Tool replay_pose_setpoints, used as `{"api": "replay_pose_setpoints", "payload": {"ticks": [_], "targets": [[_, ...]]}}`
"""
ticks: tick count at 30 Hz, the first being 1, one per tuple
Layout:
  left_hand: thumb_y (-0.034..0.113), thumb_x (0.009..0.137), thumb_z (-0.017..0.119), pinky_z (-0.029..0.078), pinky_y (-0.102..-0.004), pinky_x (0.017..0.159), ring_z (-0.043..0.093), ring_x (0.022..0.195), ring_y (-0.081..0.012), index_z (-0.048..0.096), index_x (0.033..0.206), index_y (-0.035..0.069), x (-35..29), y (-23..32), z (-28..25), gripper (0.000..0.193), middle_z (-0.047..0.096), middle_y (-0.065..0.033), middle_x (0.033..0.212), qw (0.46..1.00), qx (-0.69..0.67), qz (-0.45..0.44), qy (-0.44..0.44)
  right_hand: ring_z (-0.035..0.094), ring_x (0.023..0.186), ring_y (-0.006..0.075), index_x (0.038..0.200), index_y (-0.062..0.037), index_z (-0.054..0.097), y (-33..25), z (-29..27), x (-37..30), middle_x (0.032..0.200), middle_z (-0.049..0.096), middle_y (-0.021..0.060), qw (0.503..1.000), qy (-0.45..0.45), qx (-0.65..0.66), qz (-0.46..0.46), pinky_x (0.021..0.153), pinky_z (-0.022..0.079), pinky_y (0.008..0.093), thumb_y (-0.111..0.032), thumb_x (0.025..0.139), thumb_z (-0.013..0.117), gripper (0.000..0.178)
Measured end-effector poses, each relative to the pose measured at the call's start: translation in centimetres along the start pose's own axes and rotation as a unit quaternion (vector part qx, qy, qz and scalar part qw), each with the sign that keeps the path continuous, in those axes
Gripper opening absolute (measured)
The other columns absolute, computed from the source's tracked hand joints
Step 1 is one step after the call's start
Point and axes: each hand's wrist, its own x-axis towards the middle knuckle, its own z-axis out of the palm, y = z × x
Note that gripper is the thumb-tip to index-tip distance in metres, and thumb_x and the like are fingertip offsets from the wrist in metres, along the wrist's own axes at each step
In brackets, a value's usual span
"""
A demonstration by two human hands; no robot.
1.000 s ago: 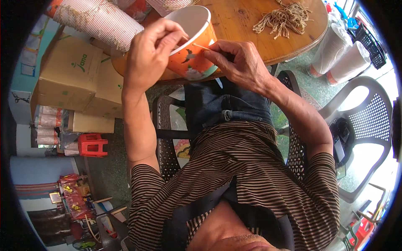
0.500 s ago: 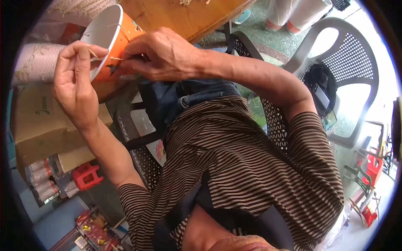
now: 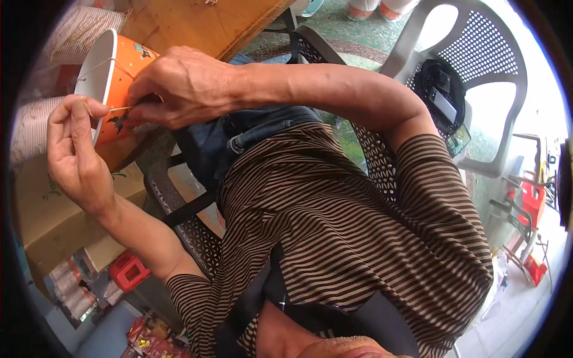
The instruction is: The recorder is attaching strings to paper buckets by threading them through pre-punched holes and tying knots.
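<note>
2 hands grip 1 string (image 3: 121, 108) at the rim of 1 tilted orange bucket (image 3: 126, 58), located beside the edge of 1 wooden table (image 3: 197, 27). Left hand (image 3: 80, 158): thumb and forefinger pinched on the string, other fingers loosely curled. Right hand (image 3: 182, 89): fingertips closed on the string near the outer wall, forearm across the body. Bucket interior: white, with string spanning the mouth. Beyond: 2 stacks of nested containers (image 3: 83, 33); opposite side, 1 grey chair (image 3: 504, 74).
</note>
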Motion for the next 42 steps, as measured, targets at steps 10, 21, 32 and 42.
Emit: {"api": "replay_pose_setpoints", "payload": {"ticks": [10, 21, 32, 42], "targets": [[0.009, 0.107, 0.056, 0.046, -0.0233, 0.083, 0.059, 0.089, -0.0111, 0.063, 0.111, -0.004, -0.3, 0.2, 0.2, 0.015, 0.065, -0.0055, 0.094, 1.000, 0.006, 0.007, -0.007, 0.069, 0.072, 0.0364, 0.095, -0.0081, 0.077, -0.1, -0.1, -0.1, 0.077, 0.069, 0.0172, 1.000, -0.004, -0.011, 0.003, 0.063, 0.054, 0.0448, -0.029, 0.088, 0.073, 0.022], [0.007, 0.107, 0.056, 0.044, -0.0223, 0.081, 0.052, 0.084, -0.0098, 0.060, 0.111, -0.004, -0.2, -0.9, -0.4, 0.013, 0.057, -0.0030, 0.089, 0.999, 0.025, 0.016, 0.034, 0.070, 0.076, 0.0343, 0.096, -0.0072, 0.076, 0.5, -0.2, 0.3, 0.085, 0.072, 0.0151, 0.999, 0.016, -0.030, -0.035, 0.065, 0.055, 0.0437, -0.025, 0.088, 0.071, 0.020], [0.009, 0.104, 0.057, 0.046, -0.0234, 0.071, 0.053, 0.076, -0.0069, 0.063, 0.103, -0.001, -0.9, -3.0, -1.9, 0.011, 0.058, 0.0021, 0.081, 0.989, 0.077, 0.008, 0.126, 0.072, 0.080, 0.0340, 0.109, -0.0140, 0.077, -1.4, -4.4, 3.7, 0.100, 0.074, 0.0122, 0.980, -0.006, -0.154, -0.129, 0.071, 0.059, 0.0430, -0.021, 0.090, 0.073, 0.021], [0.008, 0.101, 0.066, 0.055, -0.0235, 0.072, 0.065, 0.075, -0.0077, 0.061, 0.111, 0.000, -0.8, -1.3, -3.2, 0.014, 0.069, -0.0040, 0.083, 0.992, -0.044, -0.014, 0.119, 0.069, 0.082, 0.0314, 0.100, -0.0023, 0.068, -6.6, -4.2, 11.1, 0.095, 0.068, 0.0107, 0.925, -0.156, -0.217, -0.271, 0.070, 0.056, 0.0393, -0.009, 0.095, 0.068, 0.008]]}}
